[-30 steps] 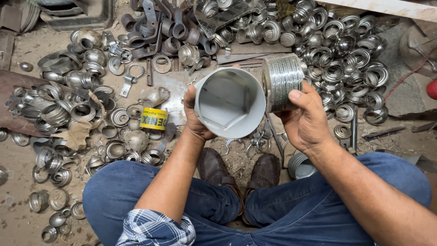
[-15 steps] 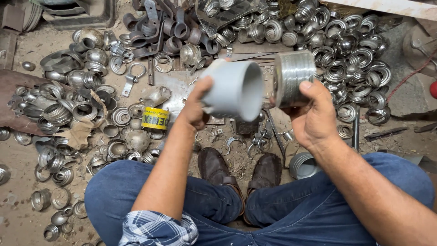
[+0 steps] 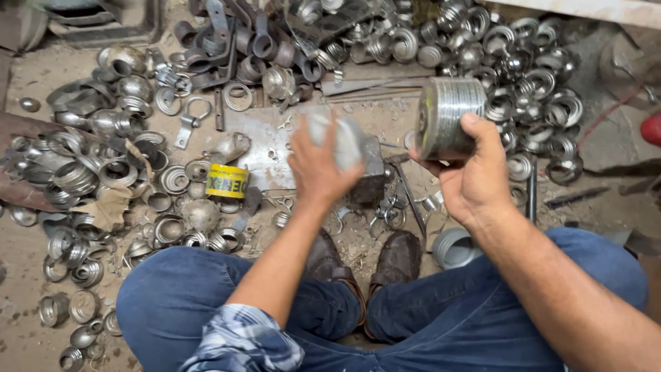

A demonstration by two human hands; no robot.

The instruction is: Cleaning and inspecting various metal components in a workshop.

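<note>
Grey metal cup [image 3: 341,141], blurred in this view, sits in the grip of the left hand [image 3: 320,169], whose fingers wrap over it from above; it seems to be mouth-down, though the blur makes that hard to tell. Directly under that grip lie a flat steel plate [image 3: 265,148] and a dark metal block [image 3: 368,182] on the dirt floor [image 3: 27,275]. To the outer side of the left grip stands a yellow tape roll [image 3: 227,181], close to the plate's edge. The right hand [image 3: 475,176] holds a ribbed stack of shiny metal rings [image 3: 444,117], thumb on top and fingers closed around its side, level with the cup and a little apart from it. Beyond both grips, heaps of stamped metal rings [image 3: 530,62] and clamps cover the floor. Below the hands, the person's brown shoes [image 3: 396,258] rest between blue-jeaned knees, and a grey cup-shaped shell [image 3: 451,248] lies just beneath the right wrist.
</note>
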